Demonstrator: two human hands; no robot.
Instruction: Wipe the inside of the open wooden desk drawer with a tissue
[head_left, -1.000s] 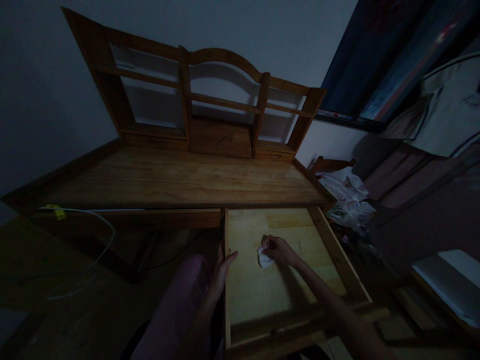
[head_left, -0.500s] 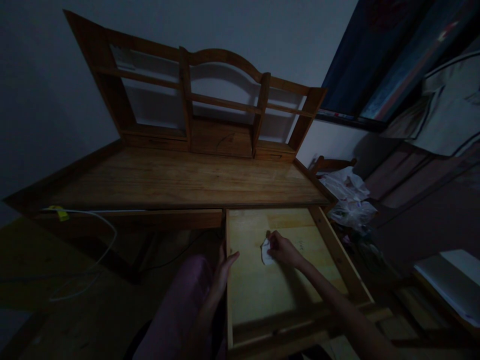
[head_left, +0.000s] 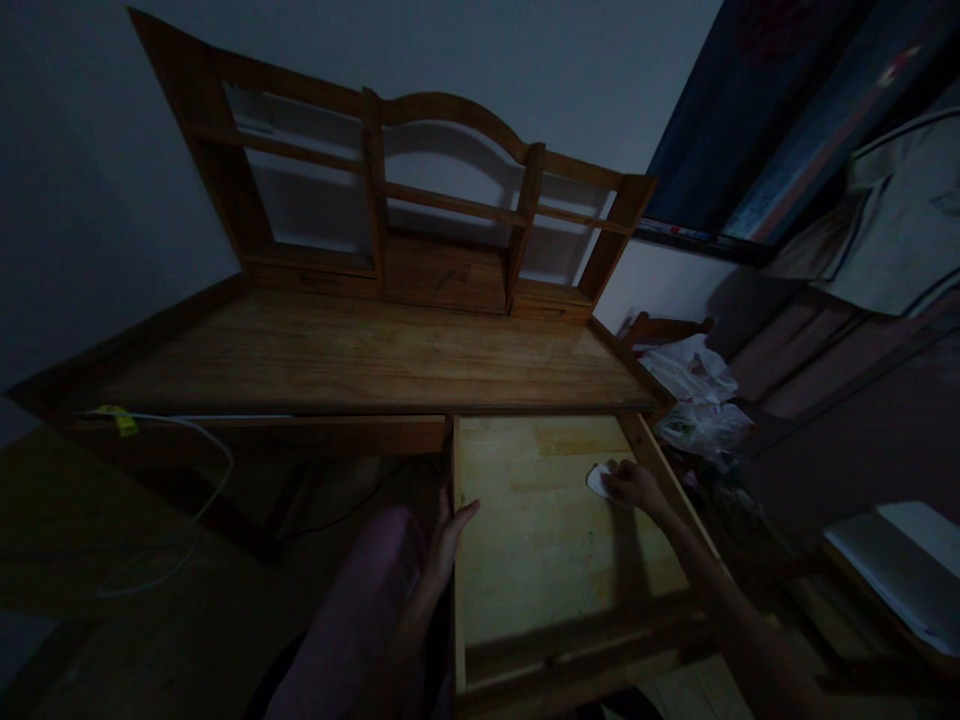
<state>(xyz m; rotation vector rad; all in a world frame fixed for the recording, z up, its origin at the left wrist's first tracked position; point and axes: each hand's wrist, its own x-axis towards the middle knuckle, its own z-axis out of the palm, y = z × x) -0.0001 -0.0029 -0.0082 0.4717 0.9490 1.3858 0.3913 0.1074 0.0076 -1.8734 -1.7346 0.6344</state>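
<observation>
A wooden drawer (head_left: 517, 570) is pulled out below the right part of the desk. My right hand (head_left: 632, 485) pinches a small white tissue (head_left: 598, 480) against the drawer's bottom, towards its right side. On the drawer's left wall lies my left hand (head_left: 448, 535), its thumb over the top edge and its other fingers outside, partly hidden. Faint dark marks show on the pale bottom board of the drawer.
Behind the drawer is the wooden desktop (head_left: 420, 350) with a shelf unit (head_left: 450, 205) on it. A white cable (head_left: 217, 440) with a yellow tag hangs at the left. Plastic bags (head_left: 694, 375) lie to the right, and a laptop-like flat object (head_left: 892, 560) sits lower right.
My right hand has slid the tissue from the middle of the drawer bottom to the right and slightly away from me. My left hand stays on the drawer wall.
</observation>
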